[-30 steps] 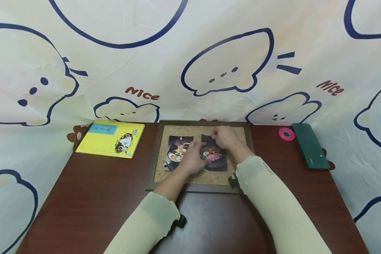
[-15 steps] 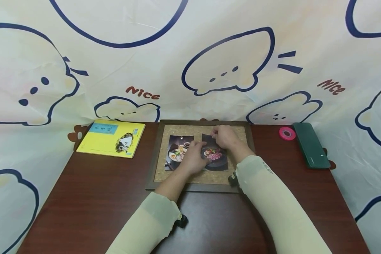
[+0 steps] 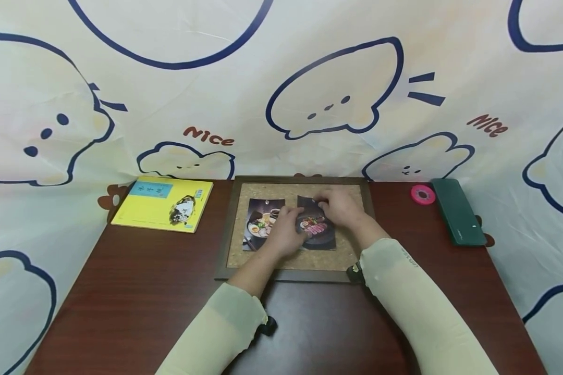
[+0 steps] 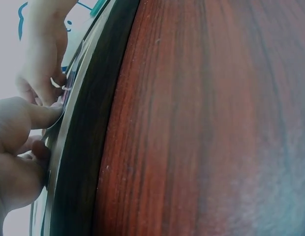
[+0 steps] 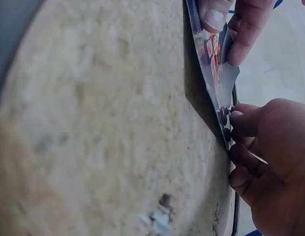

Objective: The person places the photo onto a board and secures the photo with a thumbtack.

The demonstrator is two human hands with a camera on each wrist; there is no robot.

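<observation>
A picture frame with a cork board point(image 3: 305, 263) lies on the table, with two food photos on it. The left photo point(image 3: 258, 221) has a small shiny pin near its top edge. My left hand point(image 3: 284, 234) presses on the left part of the right photo point(image 3: 326, 237), thumb and index finger spread. At that photo's top edge, my right hand point(image 3: 342, 208) pinches a small push pin point(image 5: 231, 109) between thumb and index finger. In the right wrist view the photo stands slightly off the cork, casting a shadow. My fingers partly hide the pin.
A yellow book point(image 3: 161, 205) lies at the back left of the brown table point(image 3: 136, 291). Towards the back right are a pink round tape roll point(image 3: 423, 194) and a dark green box point(image 3: 460, 213). A cartoon-printed cloth point(image 3: 244, 94) hangs around the table.
My right hand and forearm have shifted slightly right and down, and the fingers lie flatter at the photo's top edge. The left hand stays in place.
</observation>
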